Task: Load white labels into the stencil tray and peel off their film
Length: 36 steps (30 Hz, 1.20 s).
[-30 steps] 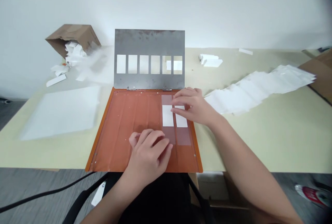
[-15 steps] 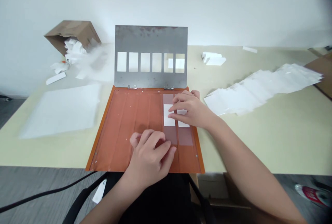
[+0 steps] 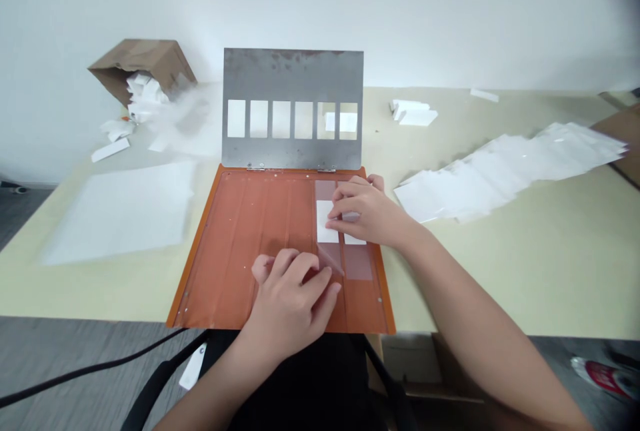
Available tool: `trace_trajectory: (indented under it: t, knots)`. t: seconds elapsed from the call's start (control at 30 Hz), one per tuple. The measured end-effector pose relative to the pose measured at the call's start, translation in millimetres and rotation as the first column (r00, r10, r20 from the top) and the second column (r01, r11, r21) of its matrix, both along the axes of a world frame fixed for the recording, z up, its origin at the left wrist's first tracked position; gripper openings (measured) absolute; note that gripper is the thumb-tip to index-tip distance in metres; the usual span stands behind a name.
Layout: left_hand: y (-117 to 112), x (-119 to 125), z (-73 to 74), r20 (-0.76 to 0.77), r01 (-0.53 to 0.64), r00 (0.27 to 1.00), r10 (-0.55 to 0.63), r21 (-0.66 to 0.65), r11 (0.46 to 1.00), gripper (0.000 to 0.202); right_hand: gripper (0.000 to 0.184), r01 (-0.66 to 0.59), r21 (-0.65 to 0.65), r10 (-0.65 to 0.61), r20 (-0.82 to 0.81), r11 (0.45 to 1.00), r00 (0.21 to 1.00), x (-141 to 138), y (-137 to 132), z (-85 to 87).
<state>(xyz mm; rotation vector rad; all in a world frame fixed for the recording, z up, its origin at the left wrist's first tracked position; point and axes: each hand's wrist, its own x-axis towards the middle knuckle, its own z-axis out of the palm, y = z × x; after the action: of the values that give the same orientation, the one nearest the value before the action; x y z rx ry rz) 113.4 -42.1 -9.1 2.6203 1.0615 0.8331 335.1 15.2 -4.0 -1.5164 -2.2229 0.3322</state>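
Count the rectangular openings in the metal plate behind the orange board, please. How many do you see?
6. They stand in one row across the lower part of the grey metal plate, from the leftmost opening to the rightmost opening; none is hidden.

The left grip (image 3: 290, 298) and the right grip (image 3: 367, 212) were bare human hands with slender, smooth fingers, each joined to a long bare arm: the left forearm (image 3: 215, 398) and the right forearm (image 3: 480, 311). Low in the view sat a black garment (image 3: 300, 384), too shadowed to show any detail. Beside it ran a black strap (image 3: 155, 378) with a small white tag (image 3: 193, 366) — whether it was worn, I could not tell.
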Motion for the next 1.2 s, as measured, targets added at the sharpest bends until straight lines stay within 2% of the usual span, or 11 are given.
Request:
trace_trajectory:
  t: [0.3,0.53,0.9,1.2]
  knots:
    - [1,7,3.5,-0.203,-0.004,0.979,0.017,0.063,0.998,0.036,0.017,-0.003,-0.005,0.003,0.010,1.000,1.000,0,0,-0.2]
    - [0,8,4.4,-0.229,0.043,0.973,-0.029,0.056,0.997,0.048,0.015,-0.001,-0.019,0.002,0.035,1.000,0.999,0,0,1.7]
    - [-2,13,2.4,-0.238,0.027,0.971,-0.009,0.073,0.997,0.038,0.016,-0.004,-0.050,0.005,0.022,0.999,1.000,2,-2,3.9]
    - [-4,22,-0.2,-0.270,0.027,0.963,0.001,0.101,0.995,0.037,0.028,-0.075,-0.119,0.067,-0.071,0.990,0.995,7,-5,11.2]
